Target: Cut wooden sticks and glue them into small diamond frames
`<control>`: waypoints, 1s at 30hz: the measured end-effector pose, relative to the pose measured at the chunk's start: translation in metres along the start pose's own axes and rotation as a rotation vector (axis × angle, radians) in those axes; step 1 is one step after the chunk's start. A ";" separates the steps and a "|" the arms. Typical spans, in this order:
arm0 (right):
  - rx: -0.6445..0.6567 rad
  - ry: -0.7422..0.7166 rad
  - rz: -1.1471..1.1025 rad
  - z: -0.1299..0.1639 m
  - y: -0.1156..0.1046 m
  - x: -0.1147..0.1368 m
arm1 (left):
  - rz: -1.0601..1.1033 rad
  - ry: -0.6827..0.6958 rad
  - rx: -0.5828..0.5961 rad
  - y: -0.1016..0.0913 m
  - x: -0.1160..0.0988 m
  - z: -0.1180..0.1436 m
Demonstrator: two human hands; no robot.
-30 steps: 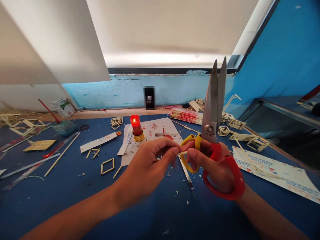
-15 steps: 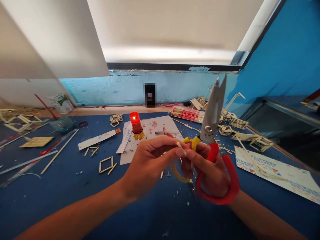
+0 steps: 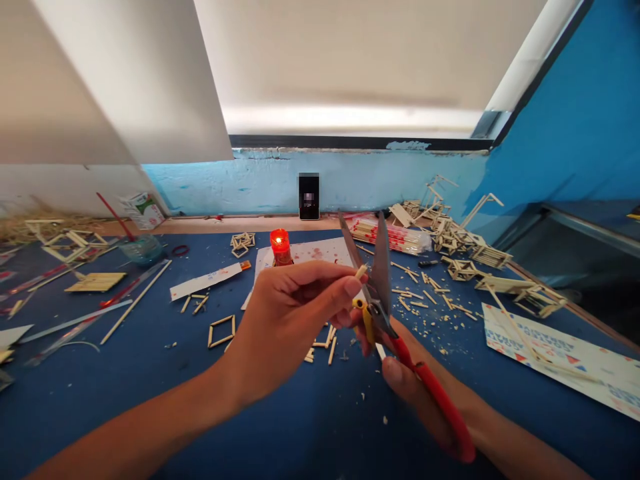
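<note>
- Forearms come in from the bottom edge over the blue surface (image 3: 125, 387), which is littered with pale crumbs and offcuts.
- Right hand (image 3: 415, 373) is closed around the red and yellow handles of the scissors (image 3: 383, 300); the blades stand slightly parted and point up and away from the person.
- Left hand (image 3: 290, 313) is pinched shut, thumb and forefinger gripping a short pale stick (image 3: 361, 271) whose tip pokes out just beside the parted blades, between them or touching one; which one cannot be told.
- Loose short sticks (image 3: 325, 343) lie on the surface just beyond and below the left hand.
- Small diamond frame of sticks (image 3: 221, 331) lies flat to the left of the left wrist, well apart from it.
- Long thin rod (image 3: 136, 301) lies further left, running diagonally, next to a flat mat of joined sticks (image 3: 96, 282).
- Printed paper sheet (image 3: 565, 353) lies flat on the right, with a thin stick resting across it.
- Lit red candle (image 3: 281, 247) stands upright beyond the left hand, at the near edge of a white sheet spotted with red (image 3: 320, 252).
- Bundle of sticks with red marks (image 3: 385, 233) lies behind the blades, and open stick frames (image 3: 470, 250) are heaped to its right.
- Small carton (image 3: 144, 210) leans at the far left, near the pale blue wall (image 3: 240, 183).
</note>
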State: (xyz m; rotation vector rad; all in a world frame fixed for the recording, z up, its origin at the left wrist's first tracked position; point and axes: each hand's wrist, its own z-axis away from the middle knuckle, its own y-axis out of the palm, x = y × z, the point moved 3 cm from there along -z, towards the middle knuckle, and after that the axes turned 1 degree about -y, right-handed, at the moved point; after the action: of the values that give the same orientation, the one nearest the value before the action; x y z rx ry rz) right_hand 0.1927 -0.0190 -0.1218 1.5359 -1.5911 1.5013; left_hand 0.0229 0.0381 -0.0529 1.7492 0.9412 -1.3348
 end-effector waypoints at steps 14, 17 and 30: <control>0.051 0.169 -0.089 0.002 -0.001 -0.005 | 0.036 -0.192 0.082 -0.008 0.009 -0.006; 0.078 0.185 -0.071 0.003 -0.001 -0.004 | -0.062 -0.126 0.036 -0.009 0.001 -0.005; 0.052 0.018 0.053 0.001 -0.003 0.005 | -0.209 0.053 0.023 -0.008 -0.009 -0.001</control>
State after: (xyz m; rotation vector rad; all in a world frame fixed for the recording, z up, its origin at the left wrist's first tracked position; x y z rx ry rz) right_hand 0.1950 -0.0210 -0.1168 1.5147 -1.6061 1.5918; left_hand 0.0143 0.0422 -0.0448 1.7487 1.1689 -1.4397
